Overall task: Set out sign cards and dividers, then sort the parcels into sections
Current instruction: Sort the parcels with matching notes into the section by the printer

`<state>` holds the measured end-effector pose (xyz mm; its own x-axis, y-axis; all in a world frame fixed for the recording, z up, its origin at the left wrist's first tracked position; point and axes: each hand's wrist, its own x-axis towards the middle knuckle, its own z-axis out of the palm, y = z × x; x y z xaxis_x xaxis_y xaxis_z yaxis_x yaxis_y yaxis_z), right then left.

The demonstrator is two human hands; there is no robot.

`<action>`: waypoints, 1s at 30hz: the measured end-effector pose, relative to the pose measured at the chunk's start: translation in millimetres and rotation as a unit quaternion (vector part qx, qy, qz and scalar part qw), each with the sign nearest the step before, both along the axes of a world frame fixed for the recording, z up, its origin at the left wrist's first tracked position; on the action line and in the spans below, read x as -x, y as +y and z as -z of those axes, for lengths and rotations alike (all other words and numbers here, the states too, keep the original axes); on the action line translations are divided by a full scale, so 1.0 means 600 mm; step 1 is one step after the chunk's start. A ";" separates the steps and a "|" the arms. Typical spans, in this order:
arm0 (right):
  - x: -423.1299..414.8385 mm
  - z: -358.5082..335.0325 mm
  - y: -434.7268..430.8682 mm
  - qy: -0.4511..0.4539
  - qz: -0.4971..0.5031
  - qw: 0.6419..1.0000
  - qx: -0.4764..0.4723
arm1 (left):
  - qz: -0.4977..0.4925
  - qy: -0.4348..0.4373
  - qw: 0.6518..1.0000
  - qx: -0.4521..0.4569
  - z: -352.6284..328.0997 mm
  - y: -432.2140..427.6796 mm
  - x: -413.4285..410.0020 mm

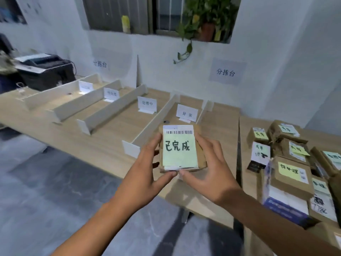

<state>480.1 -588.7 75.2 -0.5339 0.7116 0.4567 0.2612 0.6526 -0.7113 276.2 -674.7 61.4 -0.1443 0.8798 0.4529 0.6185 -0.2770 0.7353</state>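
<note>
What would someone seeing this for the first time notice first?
The cardboard parcel with a handwritten green note, held centre frame between left hand and right hand. Behind it, white dividers and sign cards split the table into lanes; a pile of labelled parcels sits at right.

Small flat cardboard parcel (180, 150) up between left hand (145, 174) and right hand (212, 170), over the long wooden table (103, 145) edge. Behind it, five upright board dividers (110, 109) run front to back, with one folded paper sign card (147, 104) in each section between. Piled cardboard parcels (291, 170) to the right, black boxy printer (46, 71) far left.
</note>
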 end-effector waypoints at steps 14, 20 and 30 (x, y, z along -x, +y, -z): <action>0.438 -0.039 0.006 -0.027 -0.086 0.996 -0.017 | -0.075 0.039 0.996 -0.021 -0.025 -0.057 0.418; 0.653 -0.013 0.083 -0.043 -0.107 0.993 -0.038 | -0.115 0.018 0.993 -0.009 0.003 -0.001 0.610; 1.040 -0.004 0.206 0.000 -0.169 0.985 0.027 | -0.180 -0.016 0.983 0.037 -0.017 0.093 0.970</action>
<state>-143.9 -465.3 77.8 -0.7439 0.5166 0.4240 0.0356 0.6641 -0.7468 -305.7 -619.1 71.9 -0.4658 0.7992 0.3798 0.6433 0.0111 0.7656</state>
